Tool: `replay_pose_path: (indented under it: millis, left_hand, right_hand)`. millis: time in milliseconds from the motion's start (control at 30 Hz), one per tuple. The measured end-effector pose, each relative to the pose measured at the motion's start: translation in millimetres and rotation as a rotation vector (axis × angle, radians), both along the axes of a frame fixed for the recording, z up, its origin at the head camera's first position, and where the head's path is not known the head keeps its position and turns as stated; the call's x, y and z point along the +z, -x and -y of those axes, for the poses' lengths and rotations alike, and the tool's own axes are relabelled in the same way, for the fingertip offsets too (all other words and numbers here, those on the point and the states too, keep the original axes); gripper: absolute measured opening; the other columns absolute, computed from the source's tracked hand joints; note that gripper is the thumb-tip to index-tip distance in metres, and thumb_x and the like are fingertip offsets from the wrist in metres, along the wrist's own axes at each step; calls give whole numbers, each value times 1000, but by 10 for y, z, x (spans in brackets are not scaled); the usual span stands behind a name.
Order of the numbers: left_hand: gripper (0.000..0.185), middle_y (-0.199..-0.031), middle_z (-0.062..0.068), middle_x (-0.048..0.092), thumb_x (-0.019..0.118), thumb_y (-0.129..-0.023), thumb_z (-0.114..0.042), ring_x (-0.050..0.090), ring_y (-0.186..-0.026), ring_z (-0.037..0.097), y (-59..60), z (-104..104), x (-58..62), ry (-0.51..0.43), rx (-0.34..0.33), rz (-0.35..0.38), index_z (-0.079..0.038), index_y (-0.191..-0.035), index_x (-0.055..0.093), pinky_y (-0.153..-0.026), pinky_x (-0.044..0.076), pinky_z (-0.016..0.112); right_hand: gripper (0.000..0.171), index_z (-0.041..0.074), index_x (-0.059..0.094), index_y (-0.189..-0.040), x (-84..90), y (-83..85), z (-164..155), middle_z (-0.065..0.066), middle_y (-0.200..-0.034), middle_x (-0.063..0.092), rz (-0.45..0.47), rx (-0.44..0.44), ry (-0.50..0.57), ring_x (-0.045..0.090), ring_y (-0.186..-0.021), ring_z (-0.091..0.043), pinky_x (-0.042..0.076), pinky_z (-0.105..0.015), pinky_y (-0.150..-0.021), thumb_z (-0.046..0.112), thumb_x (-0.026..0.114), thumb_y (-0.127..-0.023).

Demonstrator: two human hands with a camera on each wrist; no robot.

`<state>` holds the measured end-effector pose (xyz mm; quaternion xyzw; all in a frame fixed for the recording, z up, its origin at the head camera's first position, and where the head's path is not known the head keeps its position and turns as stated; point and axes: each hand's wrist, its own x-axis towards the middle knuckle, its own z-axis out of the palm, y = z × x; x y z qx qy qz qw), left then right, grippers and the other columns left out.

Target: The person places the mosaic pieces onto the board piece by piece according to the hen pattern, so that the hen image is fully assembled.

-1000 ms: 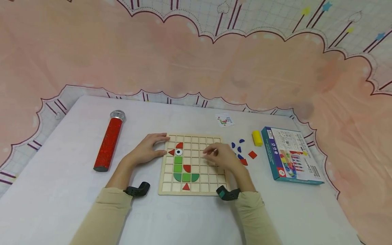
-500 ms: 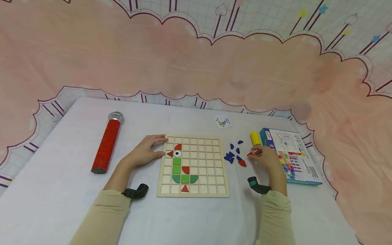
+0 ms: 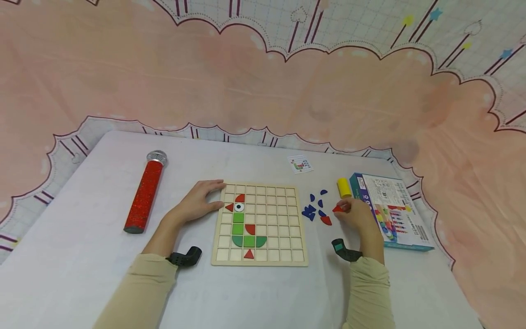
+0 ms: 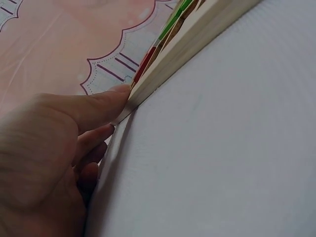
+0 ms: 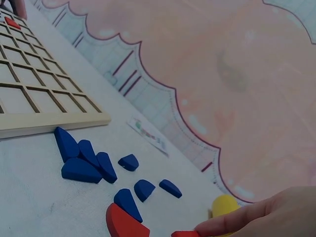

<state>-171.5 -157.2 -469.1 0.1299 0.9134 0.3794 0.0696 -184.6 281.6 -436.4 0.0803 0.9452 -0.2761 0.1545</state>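
My right hand (image 3: 358,218) pinches a red square piece (image 3: 338,209) right of the board; in the right wrist view just a sliver of this red square (image 5: 185,234) shows at the fingertip. Beside it lie a red quarter-round piece (image 3: 326,220) and several small blue pieces (image 5: 81,170). My left hand (image 3: 198,202) touches the left edge of the wooden grid board (image 3: 283,263), with thumb and fingers spread; up close the thumb of the left hand (image 4: 54,133) meets the board's side. Green, red and eye-marked pieces fill some left cells, including a green square (image 3: 238,218).
A red microphone (image 3: 144,196) with a silver head lies on the left of the white table. At right are a yellow cylinder (image 3: 343,187) and a flat teal-edged box (image 3: 394,210), close to the right hand. A small picture card (image 3: 300,164) lies behind the board.
My right hand has gone from above the board to the right and now grips the red square, which has tilted between the fingers. The left hand stays at the board's edge.
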Motion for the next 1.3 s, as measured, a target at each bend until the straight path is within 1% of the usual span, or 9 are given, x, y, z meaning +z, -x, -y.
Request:
replay_pose_path:
  millis: [100,233,433,600,733,833,1033,1167,1300]
  left_hand:
    - [59,-149,13,39,68,-87,-22,27,-140,35,22,-8,-13,3,-11,-17,-5,-139,46,-115,22,54]
    - [58,-149,14,39,68,-87,-21,27,-139,36,41,-4,-14,2,-18,-28,-4,-139,47,-115,22,54]
    - [55,-149,12,40,67,-88,-22,26,-140,35,38,18,-8,-5,13,8,-7,-138,48,-115,21,54]
    - [51,-148,11,42,66,-88,-21,27,-140,34,42,19,-6,-21,33,22,-9,-136,51,-116,20,53]
    - [50,-147,12,43,66,-88,-20,27,-140,34,55,6,10,-34,32,23,-8,-135,51,-116,20,53]
    - [50,-146,12,43,66,-88,-19,28,-140,34,62,-1,18,-36,34,28,-8,-134,52,-116,20,53]
    - [50,-146,12,44,66,-88,-18,28,-140,34,68,-10,21,-48,44,40,-8,-134,52,-116,20,53]
    - [50,-146,12,44,66,-88,-18,28,-140,34,68,-13,23,-57,48,45,-8,-135,51,-116,20,52]
    - [51,-145,13,44,66,-88,-18,28,-140,34,70,-13,25,-60,48,49,-8,-135,51,-116,20,52]
  right_hand:
    - [32,7,60,-117,9,-7,-2,-18,-109,62,-15,37,-8,53,-97,-30,49,-43,-90,16,68,-88]
    - [33,7,57,-118,21,-16,3,-20,-113,60,-23,61,-6,53,-99,-31,49,-43,-90,18,67,-89]
    - [32,10,59,-116,16,-20,20,-18,-110,61,-12,37,15,53,-97,-30,49,-42,-88,21,69,-87]
    - [25,10,62,-112,19,-20,27,-15,-106,61,-32,43,24,52,-99,-30,47,-44,-92,16,67,-89]
    - [24,10,63,-114,50,-18,29,-16,-109,62,-71,65,45,52,-105,-32,46,-48,-96,14,64,-90]
    - [25,10,64,-116,78,-10,66,-16,-112,63,-112,85,68,54,-107,-32,48,-47,-95,14,63,-91]
    - [26,12,65,-118,160,7,283,-13,-113,66,-180,169,118,60,-104,-29,54,-40,-89,15,63,-92]
    - [25,14,66,-116,211,-1,489,-9,-112,68,-181,237,148,62,-99,-24,55,-37,-85,16,64,-91]
    - [24,12,67,-113,258,-46,724,-8,-106,69,-172,305,175,63,-93,-21,56,-34,-83,15,66,-90]
